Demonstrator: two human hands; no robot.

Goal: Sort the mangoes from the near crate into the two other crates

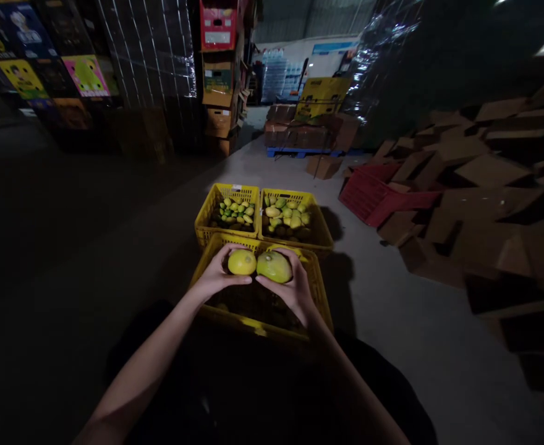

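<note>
My left hand (219,272) is wrapped round a yellow round fruit (242,262). Side by side with it, my right hand (295,278) grips a larger green-yellow fruit (274,266). Both are held up over the near yellow crate (253,326), whose inside is dark, its contents hard to make out. Beyond it stand two more yellow crates: the left one (203,217) holds several small green and yellow fruits (235,210), the right one (321,222) several larger pale green-yellow fruits (295,219).
On the right lie a red crate (369,194) and a large heap of cardboard boxes (489,204). Behind the crates are a blue pallet (300,151) with boxes, a small carton (324,165) on the floor, and a tall box stack (219,80). Printed boxes (86,75) stand at the far left.
</note>
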